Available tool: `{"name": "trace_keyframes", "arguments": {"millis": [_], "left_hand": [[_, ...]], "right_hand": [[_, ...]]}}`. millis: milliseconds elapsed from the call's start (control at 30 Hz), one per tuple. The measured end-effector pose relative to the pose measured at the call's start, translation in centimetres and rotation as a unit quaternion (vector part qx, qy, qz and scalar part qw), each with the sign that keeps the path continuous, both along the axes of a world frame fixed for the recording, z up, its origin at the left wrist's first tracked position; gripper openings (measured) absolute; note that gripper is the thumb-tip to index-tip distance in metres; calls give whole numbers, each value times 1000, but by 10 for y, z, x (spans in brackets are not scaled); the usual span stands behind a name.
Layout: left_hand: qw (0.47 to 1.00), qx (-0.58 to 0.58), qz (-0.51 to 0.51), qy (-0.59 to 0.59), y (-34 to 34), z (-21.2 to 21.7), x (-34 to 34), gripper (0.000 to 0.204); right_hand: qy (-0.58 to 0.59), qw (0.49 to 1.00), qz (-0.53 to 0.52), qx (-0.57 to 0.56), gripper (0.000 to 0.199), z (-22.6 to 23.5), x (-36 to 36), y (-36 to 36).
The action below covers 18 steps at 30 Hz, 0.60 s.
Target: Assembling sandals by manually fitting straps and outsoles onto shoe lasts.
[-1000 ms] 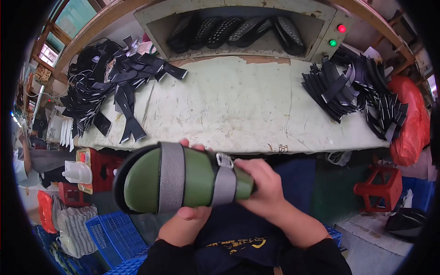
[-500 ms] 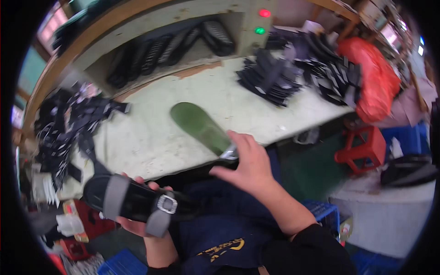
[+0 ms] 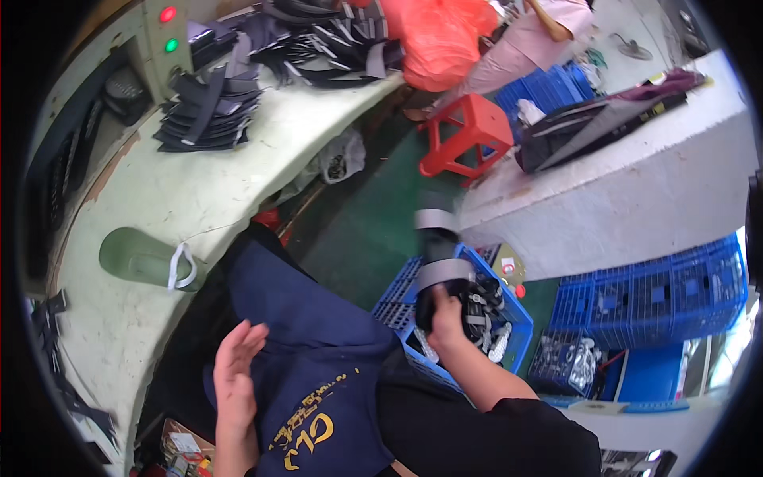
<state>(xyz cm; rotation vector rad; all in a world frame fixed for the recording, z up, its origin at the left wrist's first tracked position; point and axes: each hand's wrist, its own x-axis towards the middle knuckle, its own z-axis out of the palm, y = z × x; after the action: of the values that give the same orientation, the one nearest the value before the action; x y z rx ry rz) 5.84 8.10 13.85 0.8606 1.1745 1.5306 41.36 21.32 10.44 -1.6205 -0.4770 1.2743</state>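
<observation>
While right hand (image 3: pixel 447 312) grips one sandal (image 3: pixel 435 258); two crates (image 3: pixel 469 318).

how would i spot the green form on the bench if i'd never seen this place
Find the long pale workbench with stacks of black pieces. The green form lies alone near its front edge, smooth and rounded, a white loop at one end; everything else there is black.

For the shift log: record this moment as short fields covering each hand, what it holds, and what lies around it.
Right hand: grips a black sandal with grey straps, held over a blue crate.
Blue crate: holds more black and grey sandals.
Left hand: open, empty, above the dark blue apron.
Workbench: bears a green shoe form with a white loop, and a stack of black pieces.
Floor: red stool, more blue crates.
Background: another person beside an orange bag.
</observation>
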Motion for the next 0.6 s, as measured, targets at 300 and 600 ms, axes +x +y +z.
{"name": "trace_keyframes", "arguments": {"millis": [300, 600], "left_hand": [[943, -142, 264, -146, -73, -50, -28, 61], [941, -63, 305, -134, -101, -65, -46, 39]], "right_hand": [[-144, 988, -40, -27, 59, -156, 265, -73], [-335, 768, 449, 311, 11, -59, -16, 170]]}}
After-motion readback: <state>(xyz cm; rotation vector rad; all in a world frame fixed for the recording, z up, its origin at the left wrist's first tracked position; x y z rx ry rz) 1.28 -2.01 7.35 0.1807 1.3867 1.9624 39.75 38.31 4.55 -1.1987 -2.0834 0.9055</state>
